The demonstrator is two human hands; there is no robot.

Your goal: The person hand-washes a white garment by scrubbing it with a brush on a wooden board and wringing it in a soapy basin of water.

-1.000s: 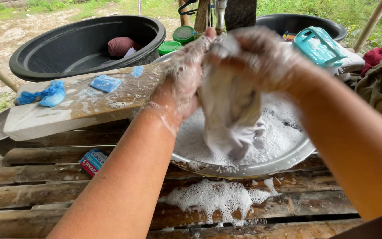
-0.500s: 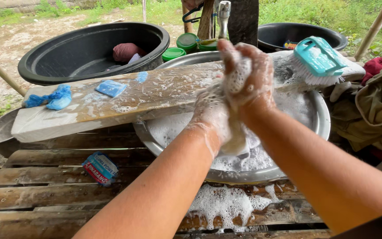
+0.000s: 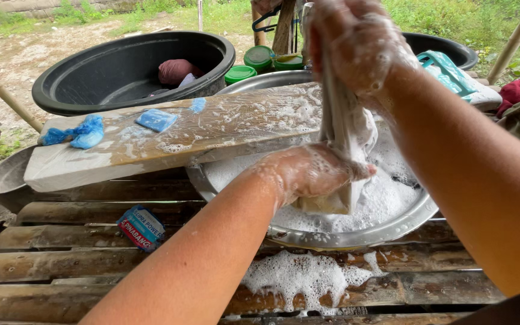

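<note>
While the soapy off-white cloth (image 3: 345, 129) is stretched like this, the thing to get right is keeping tension between the two grips. The right hand (image 3: 356, 42) is up high, fingers closed tight around the top end of the fabric, and the left hand (image 3: 311, 174) is lower down, wrapped around the bottom part and squeezing it. So both are clenched on the cloth, neither is spread.

My take on doing this bit well: hold the upper grip firm and let the lower fist slide or wring downward, so the suds run off into the wide round metal basin (image 3: 392, 225) and not onto the wet wooden slat tabletop (image 3: 79, 265), which already has a puddle of white foam (image 3: 305, 274) on it. Don't yank sideways either, because the long wet wooden washboard (image 3: 170, 135) lies across the basin rim just beside the left wrist.

Orientation: the cloth hangs as a twisted strip over the foamy water in the basin, long axis running nearly up and down, leaning a little so the top end points away from the person and the bottom end points down toward the near rim. The bottom edge seems to touch the suds, but I can't tell for sure.

Other stuff nearby: a teal plastic scrub brush (image 3: 446, 69) behind the right forearm and a big black plastic tub (image 3: 61, 90) behind the board.
</note>
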